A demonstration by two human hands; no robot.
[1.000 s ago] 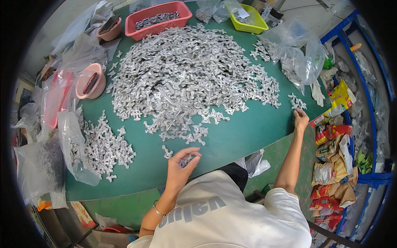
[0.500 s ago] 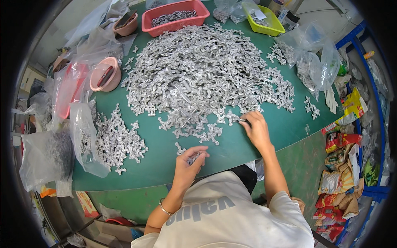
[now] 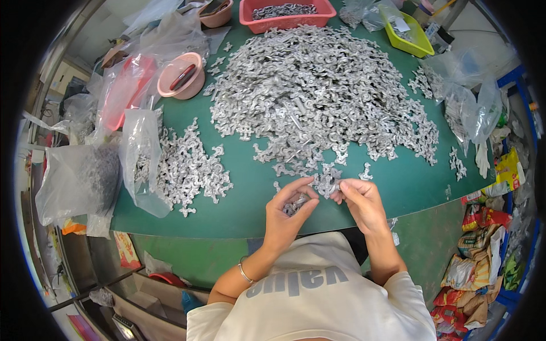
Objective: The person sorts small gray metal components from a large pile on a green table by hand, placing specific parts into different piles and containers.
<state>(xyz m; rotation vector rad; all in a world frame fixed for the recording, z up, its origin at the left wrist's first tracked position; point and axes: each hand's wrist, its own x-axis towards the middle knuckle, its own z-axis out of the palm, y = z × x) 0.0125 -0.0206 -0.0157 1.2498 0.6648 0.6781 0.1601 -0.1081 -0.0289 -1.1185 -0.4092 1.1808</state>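
A broad heap of small silver-grey cast metal parts [image 3: 318,91], with rounded, knobbly lobes, covers the middle of the green table. In front of it, my left hand [image 3: 287,219] is curled around several of the metal parts [image 3: 294,203], which show between thumb and fingers. My right hand [image 3: 364,206] pinches a metal part [image 3: 327,179] at the heap's near edge, close to my left fingertips. Whether this is one casting or some joined together, I cannot tell. A loose part [image 3: 366,171] lies just beyond my right hand.
A smaller pile of the same parts [image 3: 190,165] lies left, beside clear plastic bags [image 3: 139,165]. A pink bowl [image 3: 193,85] holds a red-handled tool. Behind the heap stand a red basin [image 3: 287,21] and a yellow-green basket [image 3: 418,42]. More bags [image 3: 469,96] lie right.
My right hand has come left and nearer to my left hand, bringing a metal part from the heap's edge. The whole view has shifted, so the table appears further right and higher.
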